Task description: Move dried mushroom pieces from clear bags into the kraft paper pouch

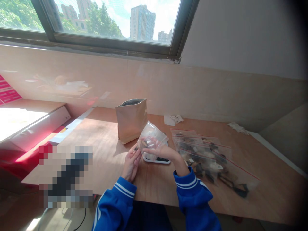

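light: bright daylight from window [113, 19] | glare: far left, blown out; corners dark, edges warped; soft focus

Both forearms, in blue sleeves with white cuff stripes, reach forward over the wooden table [101, 150] and converge above its near edge. The left hand [132, 163] stands upright — fingers extended, tips pinched together. The right hand [160, 151] lies palm-down, wrist bent inward, fingers curled and closed — just beside the left.

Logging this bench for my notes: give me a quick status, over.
Left hand and right hand both gripping small clear bag over white scale. Open kraft pouch behind. Filled bags stacked right.
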{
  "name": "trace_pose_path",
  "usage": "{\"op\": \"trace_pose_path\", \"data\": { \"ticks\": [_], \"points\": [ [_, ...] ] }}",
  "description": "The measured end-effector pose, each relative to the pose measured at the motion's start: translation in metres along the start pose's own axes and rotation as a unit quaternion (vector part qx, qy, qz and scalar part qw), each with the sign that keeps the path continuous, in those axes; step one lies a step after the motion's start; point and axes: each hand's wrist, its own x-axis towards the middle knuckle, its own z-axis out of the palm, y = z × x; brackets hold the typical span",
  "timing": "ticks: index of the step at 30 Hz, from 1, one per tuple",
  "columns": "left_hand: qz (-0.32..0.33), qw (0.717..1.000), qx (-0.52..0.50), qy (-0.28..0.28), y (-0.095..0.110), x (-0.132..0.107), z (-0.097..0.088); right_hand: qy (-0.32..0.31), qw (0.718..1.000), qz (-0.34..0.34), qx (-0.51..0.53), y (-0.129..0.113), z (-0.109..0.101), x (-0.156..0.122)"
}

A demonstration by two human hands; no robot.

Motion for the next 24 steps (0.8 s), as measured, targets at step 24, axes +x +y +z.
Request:
{"op": "trace_pose_path", "data": {
  "ticks": [24],
  "points": [
    [0.022,0.99,-0.002,0.137,-0.007,0.005,-0.014,0.184,0.982,-0.013,0.041,0.016,0.06,0.024]
  ]
}}
